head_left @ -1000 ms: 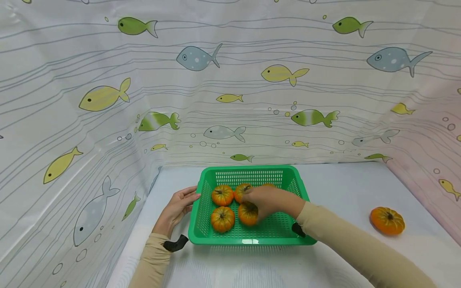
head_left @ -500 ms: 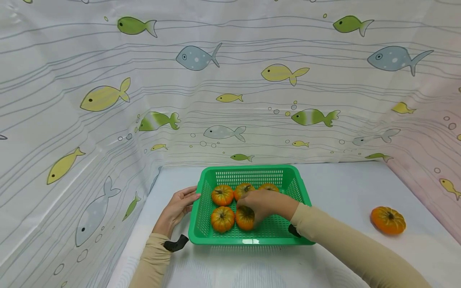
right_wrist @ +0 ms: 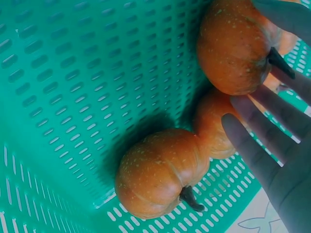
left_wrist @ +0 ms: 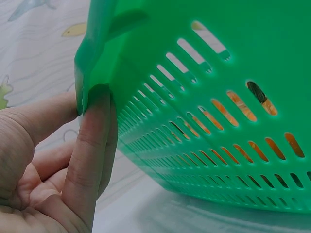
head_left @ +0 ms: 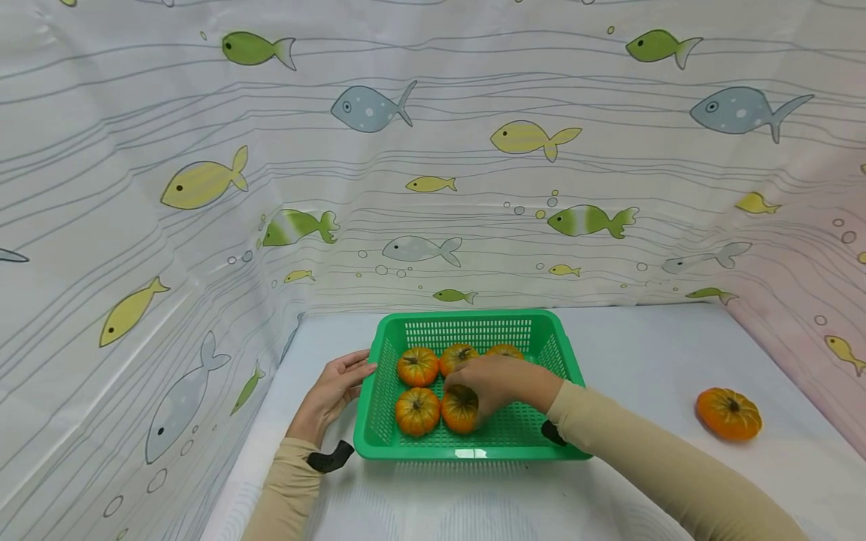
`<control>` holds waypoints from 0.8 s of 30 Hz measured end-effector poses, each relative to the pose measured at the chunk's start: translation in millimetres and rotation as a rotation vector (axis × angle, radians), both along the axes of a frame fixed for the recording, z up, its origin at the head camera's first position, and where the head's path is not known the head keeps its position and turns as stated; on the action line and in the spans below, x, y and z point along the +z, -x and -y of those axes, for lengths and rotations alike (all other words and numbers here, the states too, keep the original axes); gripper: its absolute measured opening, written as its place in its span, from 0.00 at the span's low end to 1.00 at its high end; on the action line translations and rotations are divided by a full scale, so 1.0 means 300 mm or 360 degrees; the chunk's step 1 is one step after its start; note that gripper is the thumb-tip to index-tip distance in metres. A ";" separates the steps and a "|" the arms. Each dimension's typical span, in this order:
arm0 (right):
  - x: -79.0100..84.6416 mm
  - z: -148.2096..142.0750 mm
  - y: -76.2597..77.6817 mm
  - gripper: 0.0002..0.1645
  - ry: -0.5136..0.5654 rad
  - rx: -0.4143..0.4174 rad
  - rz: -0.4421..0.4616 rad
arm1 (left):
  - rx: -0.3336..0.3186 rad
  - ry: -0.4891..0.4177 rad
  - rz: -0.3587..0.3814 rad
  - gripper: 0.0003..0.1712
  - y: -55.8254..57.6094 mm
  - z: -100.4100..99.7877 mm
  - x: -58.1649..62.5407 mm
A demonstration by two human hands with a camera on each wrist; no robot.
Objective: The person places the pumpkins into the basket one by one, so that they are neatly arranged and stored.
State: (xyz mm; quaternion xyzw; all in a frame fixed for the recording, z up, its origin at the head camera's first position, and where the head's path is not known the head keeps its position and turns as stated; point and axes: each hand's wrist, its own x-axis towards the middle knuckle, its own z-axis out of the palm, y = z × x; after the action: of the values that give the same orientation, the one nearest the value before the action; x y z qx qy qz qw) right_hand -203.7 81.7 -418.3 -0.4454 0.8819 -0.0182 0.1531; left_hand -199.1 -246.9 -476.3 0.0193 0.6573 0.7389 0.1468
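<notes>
A green plastic basket [head_left: 473, 453] with slotted walls stands on the table, with several small orange pumpkins inside. My left hand [head_left: 336, 387] pinches the basket's left rim; in the left wrist view its fingertips [left_wrist: 92, 131] tuck under the lip. Reaching into the basket, my right hand [head_left: 497, 385] holds a pumpkin [head_left: 458, 413] in the front row, beside the front-left pumpkin [head_left: 417, 412]. The right wrist view has this held pumpkin [right_wrist: 235, 48] between thumb and fingers, stem sideways. Behind it lie the back-left pumpkin [head_left: 418, 367], a middle one [head_left: 458, 358] and a right one [head_left: 504, 351].
One more pumpkin [head_left: 728, 414] lies on the white table [head_left: 649, 361] right of the basket. A curtain [head_left: 473, 188] with printed fish hangs behind and along both sides. My right forearm [head_left: 663, 458] crosses the basket's front-right corner.
My right hand has moved slightly left and toward me with its pumpkin, closer to the front-left one; it barely moves in the last half second. The left hand stays at the rim.
</notes>
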 end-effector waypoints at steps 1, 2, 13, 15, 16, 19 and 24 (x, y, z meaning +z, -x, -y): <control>0.002 -0.002 0.000 0.41 0.0002 -0.0007 0.0000 | -0.0002 -0.0001 0.0000 0.36 0.000 0.000 0.000; 0.003 -0.005 0.000 0.41 0.0008 -0.0013 0.0002 | 0.0000 -0.0001 0.0001 0.36 0.000 0.000 0.000; 0.056 -0.052 -0.002 0.41 0.0159 -0.0090 0.0051 | 0.0026 0.0003 0.0012 0.35 -0.003 0.000 0.000; 0.065 -0.064 0.001 0.42 0.0185 -0.0100 0.0059 | 0.0015 -0.0004 -0.0003 0.36 -0.004 0.001 -0.001; 0.069 -0.070 0.002 0.42 0.0197 -0.0107 0.0061 | 0.0011 -0.0008 -0.0009 0.35 -0.004 0.001 -0.002; 0.082 -0.088 0.005 0.43 0.0239 -0.0113 0.0078 | 0.0008 -0.0011 -0.0027 0.35 -0.005 0.000 -0.002; 0.110 -0.124 0.006 0.43 0.0301 -0.0135 0.0078 | 0.0027 0.0003 -0.0016 0.35 -0.005 -0.003 -0.001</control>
State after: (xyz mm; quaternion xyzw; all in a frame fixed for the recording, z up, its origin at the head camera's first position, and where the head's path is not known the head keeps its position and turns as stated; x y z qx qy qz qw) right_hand -205.4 119.0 -385.5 -0.4197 0.8903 -0.1187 0.1311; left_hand -197.5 -246.1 -476.5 0.0173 0.6588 0.7394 0.1374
